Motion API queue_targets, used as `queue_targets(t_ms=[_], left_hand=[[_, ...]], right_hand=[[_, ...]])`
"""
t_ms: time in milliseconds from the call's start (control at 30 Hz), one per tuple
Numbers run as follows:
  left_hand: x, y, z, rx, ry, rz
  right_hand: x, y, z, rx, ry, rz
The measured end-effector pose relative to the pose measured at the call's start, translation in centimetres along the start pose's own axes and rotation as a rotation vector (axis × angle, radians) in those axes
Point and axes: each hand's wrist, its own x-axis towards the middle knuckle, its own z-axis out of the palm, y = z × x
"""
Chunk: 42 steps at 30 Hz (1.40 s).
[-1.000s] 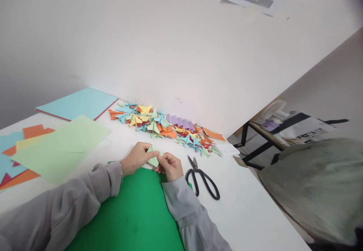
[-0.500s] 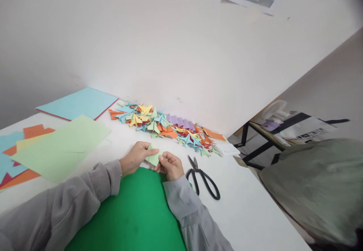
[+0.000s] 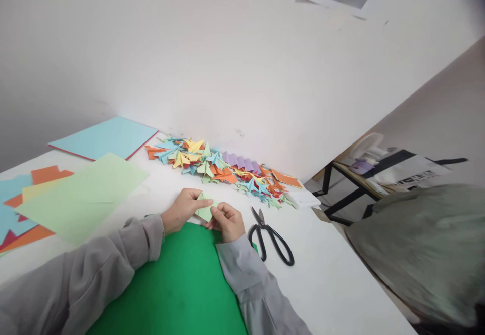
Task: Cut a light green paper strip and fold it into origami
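A small piece of folded light green paper is pinched between my two hands above the far edge of a green mat. My left hand grips its left side, the thumb lying across the top. At its lower right, my right hand holds the paper between thumb and fingers. The fingers underneath are partly hidden. Black-handled scissors lie on the white table just right of my right hand, blades slightly apart.
Several small folded paper planes in many colours are heaped along the wall. Light green sheets cover coloured scraps on the left, with a blue sheet behind. A black-framed rack stands right of the table.
Almost nothing differs. My right hand has shifted very slightly left along the light green paper, and both hands keep their pinch on it.
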Motion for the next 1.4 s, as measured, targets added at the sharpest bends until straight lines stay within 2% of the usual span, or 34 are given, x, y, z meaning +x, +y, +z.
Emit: queue_targets(t_ms=[200,367,700,867,1000,1133,1267,1400], left_hand=[[0.3,0.0,-0.2,0.099,0.120,0.166],[0.1,0.3,0.0,0.086,0.023,0.043],[0.2,0.2,-0.1,0.138,0.057,0.154],[0.2,0.1,-0.1,0.081,0.051,0.090],[0.3,-0.1,-0.1,0.039,0.067,0.107],[0.4,0.0,0.0,-0.046,0.006,0.077],[0.4,0.1,0.0,0.041,0.003,0.086],[0.2,0.3,-0.1,0.048,-0.010,0.008]], right_hand=[[-0.1,-0.1,0.0,-0.013,0.054,0.003],[0.1,0.3,-0.1,-0.013,0.016,-0.020],[0.4,0.7,-0.2,-0.039,0.084,-0.027],[0.4,0.8,-0.1,-0.034,0.089,-0.030],[0.3,0.6,0.1,-0.019,0.130,-0.006],[0.3,0.2,0.0,-0.011,0.182,-0.065],[0.5,0.0,-0.3,-0.086,0.230,-0.123],[0.6,-0.1,-0.4,-0.069,0.245,-0.117]])
